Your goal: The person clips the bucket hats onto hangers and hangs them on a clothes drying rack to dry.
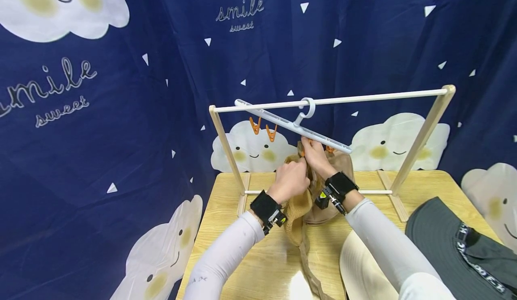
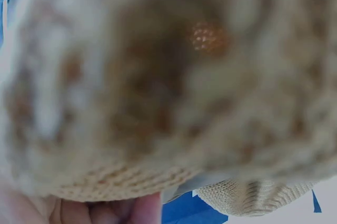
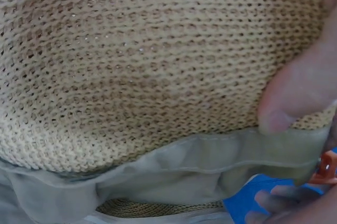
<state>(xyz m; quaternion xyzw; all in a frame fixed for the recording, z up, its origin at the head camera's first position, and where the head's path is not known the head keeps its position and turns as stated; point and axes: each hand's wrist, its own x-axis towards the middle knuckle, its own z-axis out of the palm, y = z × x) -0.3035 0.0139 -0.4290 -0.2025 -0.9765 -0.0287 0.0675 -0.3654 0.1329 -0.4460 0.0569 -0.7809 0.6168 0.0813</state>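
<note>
My left hand (image 1: 291, 180) grips a tan woven sun hat (image 1: 298, 206) with a fabric band, below a pale blue hanger (image 1: 278, 119). In the left wrist view the blurred weave fills most of the picture, and my curled fingers (image 2: 105, 211) show along its lower edge. Right at the hanger bar, my right hand (image 1: 317, 158) pinches an orange clip (image 3: 327, 167) beside the hat's band. The right wrist view shows a thumb pressing the band's edge. Behind the hands a brownish hat (image 1: 345, 167) hangs below another orange clip (image 1: 330, 149), partly hidden.
The hanger hooks over the white rail (image 1: 375, 98) of a wooden rack and tilts down to the right. Two orange clips (image 1: 255, 126) dangle at its left. A long strap (image 1: 308, 268) trails over the table (image 1: 242, 255). A cream hat (image 1: 363, 264) and a dark hat (image 1: 436, 237) lie at right.
</note>
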